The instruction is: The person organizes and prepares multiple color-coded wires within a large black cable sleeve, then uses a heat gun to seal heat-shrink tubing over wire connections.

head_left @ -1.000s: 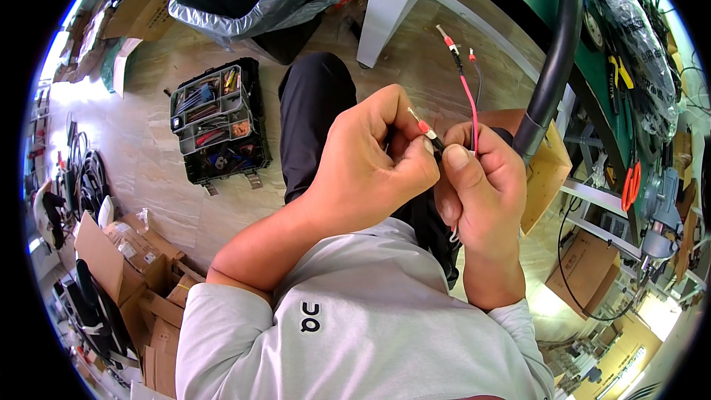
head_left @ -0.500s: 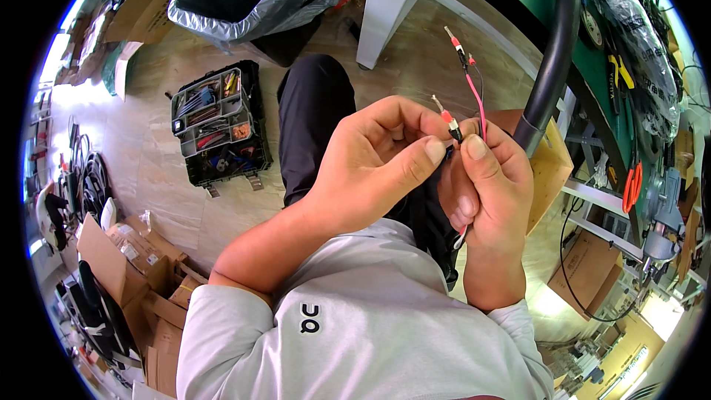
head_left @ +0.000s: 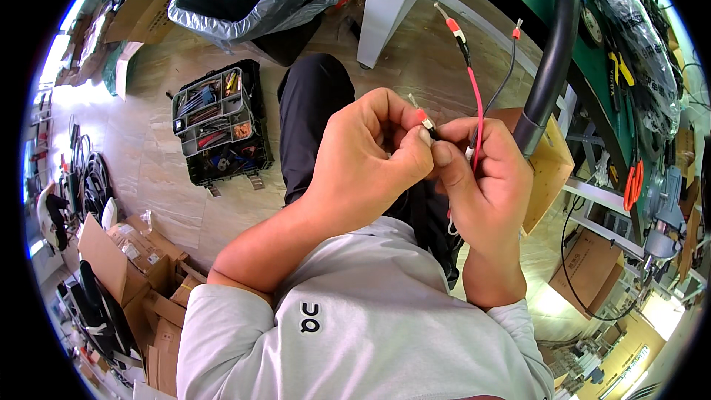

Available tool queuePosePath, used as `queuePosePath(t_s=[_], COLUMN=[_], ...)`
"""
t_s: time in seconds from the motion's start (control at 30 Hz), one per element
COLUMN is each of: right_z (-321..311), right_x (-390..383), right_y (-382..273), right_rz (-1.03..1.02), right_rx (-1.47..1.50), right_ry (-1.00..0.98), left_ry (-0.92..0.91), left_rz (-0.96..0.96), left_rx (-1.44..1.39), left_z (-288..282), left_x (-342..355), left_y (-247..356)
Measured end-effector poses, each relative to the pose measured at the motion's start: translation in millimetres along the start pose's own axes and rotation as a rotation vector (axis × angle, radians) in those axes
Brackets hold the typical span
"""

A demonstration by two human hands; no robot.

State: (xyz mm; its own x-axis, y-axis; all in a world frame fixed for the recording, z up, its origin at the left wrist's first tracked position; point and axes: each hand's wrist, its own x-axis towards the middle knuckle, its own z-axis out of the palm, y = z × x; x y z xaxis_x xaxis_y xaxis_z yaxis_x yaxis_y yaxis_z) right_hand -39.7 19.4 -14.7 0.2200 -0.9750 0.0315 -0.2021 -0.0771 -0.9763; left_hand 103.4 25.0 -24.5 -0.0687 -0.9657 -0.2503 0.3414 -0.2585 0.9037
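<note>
While the left hand (head_left: 368,159) finger-pinches a red-tipped lead (head_left: 424,120), the right hand (head_left: 489,181) grasps a red wire (head_left: 476,90). A grey wire (head_left: 505,78) rises alongside

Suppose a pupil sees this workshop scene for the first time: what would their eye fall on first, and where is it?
Probably the two bare hands near the centre: the left hand pinches a red-tipped wire end, while a pinkish-red wire and a dark grey wire rise above the right hand. Next, perhaps, the open tool case on the floor to the left.
</note>
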Motion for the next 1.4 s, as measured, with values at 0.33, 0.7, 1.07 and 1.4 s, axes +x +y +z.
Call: queuePosePath(t_s=[0.33, 0.7, 1.07, 1.4], right_z=[-1, -4, -7, -16], right_x=[1, 4, 4, 2], right_y=[-6, -10, -7, -5], right_rz=[0.305, 0.485, 0.450, -0.083], right_rx=[0.334, 0.656, 0.592, 0.018], right_ry=[-0.085, -0.075, -0.050, 0.152], left_ry=[-0.019, -0.109, -0.055, 0.002], left_rz=[0.081, 0.074, 0.041, 0.001], left_rx=[0.085, -0.141, -0.199, 0.113], left_z=[-1, 0, 8, 11], left_x=[-3, 3, 2, 1], left_y=[-2, -7, -6, 3])
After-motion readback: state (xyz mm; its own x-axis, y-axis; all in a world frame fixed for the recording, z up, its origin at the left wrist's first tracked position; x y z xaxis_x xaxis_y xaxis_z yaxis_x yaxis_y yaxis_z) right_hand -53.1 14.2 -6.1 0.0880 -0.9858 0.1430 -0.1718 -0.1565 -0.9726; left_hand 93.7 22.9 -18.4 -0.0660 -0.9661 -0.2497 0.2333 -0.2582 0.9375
